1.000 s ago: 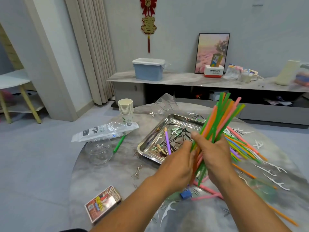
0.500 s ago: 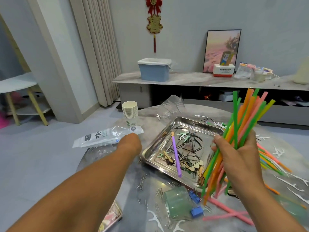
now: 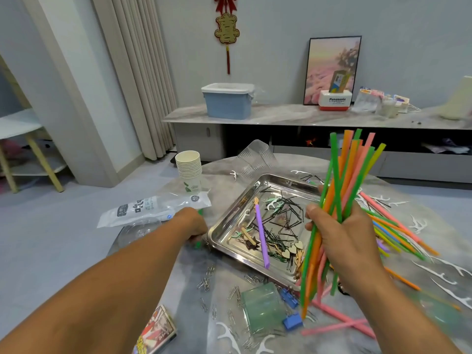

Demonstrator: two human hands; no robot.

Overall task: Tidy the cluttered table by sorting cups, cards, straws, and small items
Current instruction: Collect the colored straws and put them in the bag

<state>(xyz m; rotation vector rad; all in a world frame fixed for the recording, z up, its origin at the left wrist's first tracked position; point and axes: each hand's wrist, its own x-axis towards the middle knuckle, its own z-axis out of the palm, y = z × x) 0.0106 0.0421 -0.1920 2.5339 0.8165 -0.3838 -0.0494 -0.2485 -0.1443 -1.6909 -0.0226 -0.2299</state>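
One view only, worn on the head. Looks forward and down across a round table from close above, forearms reaching in from the bottom edge, far wall and low shelf beyond.

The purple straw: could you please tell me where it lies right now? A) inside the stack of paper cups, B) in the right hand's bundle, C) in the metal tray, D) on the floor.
C: the purple straw lies among small items in the metal tray.
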